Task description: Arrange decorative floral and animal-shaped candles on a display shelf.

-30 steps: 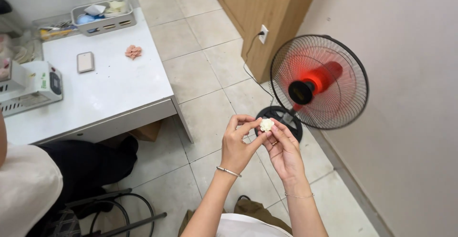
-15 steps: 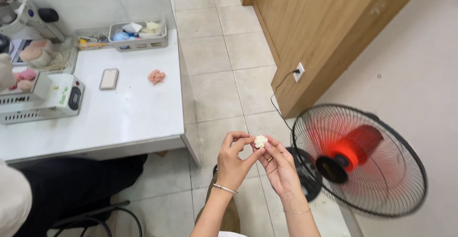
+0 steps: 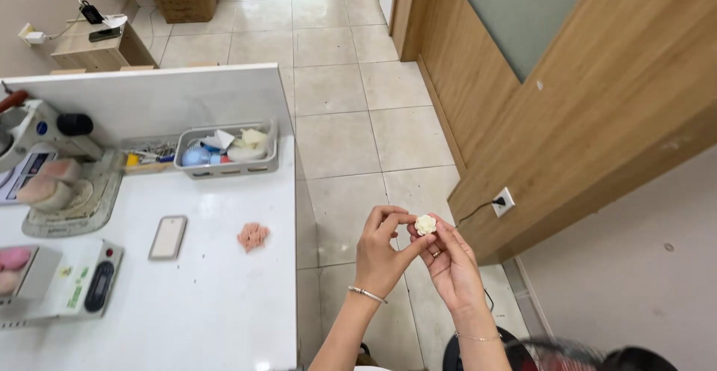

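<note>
Compared with half a second before, the view had been swung away from the red fan, of which only a dark rim (image 3: 567, 352) was left at the 5 o'clock edge of the picture, while the wooden door (image 3: 597, 110) and the wall socket (image 3: 503, 201) had been brought well into sight. The small cream flower-shaped piece (image 3: 425, 225) was still held up over the tiled floor (image 3: 343, 132), pinched between the fingertips of the left hand (image 3: 379, 255) and the right hand (image 3: 448, 266), both closed narrowly on it (a ring was seen on the right hand and a thin bracelet on each wrist). At 9 o'clock from the hands, well apart, the white table (image 3: 216, 304) was seen, with a pink piece (image 3: 253, 236) and a phone (image 3: 168, 237) lying on it. Further off, at 10 o'clock, a grey tray (image 3: 228, 151) of small items was set against the white partition (image 3: 149, 102). Nothing was found between the hands and the camera.
</note>
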